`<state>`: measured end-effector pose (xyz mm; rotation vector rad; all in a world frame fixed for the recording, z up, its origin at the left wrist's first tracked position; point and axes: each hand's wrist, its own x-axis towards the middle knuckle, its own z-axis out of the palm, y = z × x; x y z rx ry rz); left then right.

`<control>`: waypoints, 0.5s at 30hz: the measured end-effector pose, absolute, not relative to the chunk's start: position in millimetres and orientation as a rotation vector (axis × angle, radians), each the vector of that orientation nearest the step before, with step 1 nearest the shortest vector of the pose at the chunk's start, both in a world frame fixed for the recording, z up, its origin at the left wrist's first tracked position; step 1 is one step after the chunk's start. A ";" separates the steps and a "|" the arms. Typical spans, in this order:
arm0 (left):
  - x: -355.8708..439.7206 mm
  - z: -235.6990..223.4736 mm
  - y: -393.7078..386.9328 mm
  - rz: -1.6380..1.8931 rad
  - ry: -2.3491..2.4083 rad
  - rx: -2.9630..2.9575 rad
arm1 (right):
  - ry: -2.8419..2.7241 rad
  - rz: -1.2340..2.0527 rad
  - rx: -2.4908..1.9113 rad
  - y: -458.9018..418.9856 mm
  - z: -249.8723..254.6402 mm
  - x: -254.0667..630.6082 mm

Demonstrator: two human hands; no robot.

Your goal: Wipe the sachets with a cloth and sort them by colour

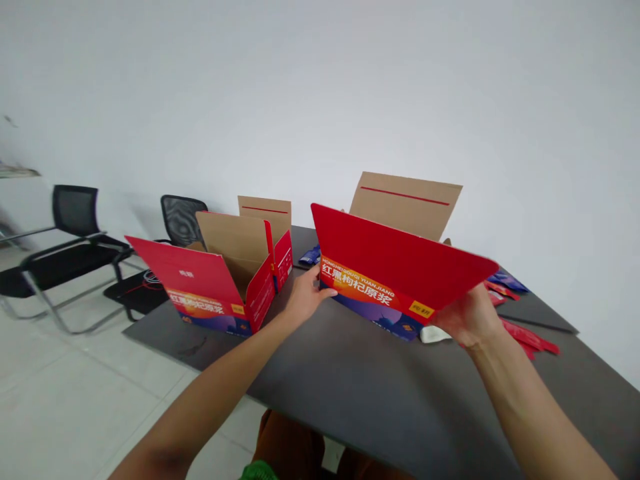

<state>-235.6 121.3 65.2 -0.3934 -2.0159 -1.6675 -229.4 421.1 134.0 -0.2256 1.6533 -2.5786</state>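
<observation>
A red cardboard box (pixel 390 267) with yellow and white print stands open on the dark table (pixel 350 387), its brown back flap raised and its red front flap tilted toward me. My left hand (pixel 306 293) grips the box's left front corner. My right hand (pixel 467 317) holds the right end of the front flap, fingers curled under it. A second open red box (pixel 220 280) of the same kind sits to the left on the table.
Red and blue sachets (pixel 520 333) lie on the table right of the held box; a few blue ones (pixel 310 255) lie behind it. Two black mesh chairs (pixel 75 233) stand at the left by the white wall. The floor is pale tile.
</observation>
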 end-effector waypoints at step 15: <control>-242.1 14.1 104.5 -1.904 -1.919 -0.141 | 1.877 -2.490 0.057 431.1 101.9 -253.6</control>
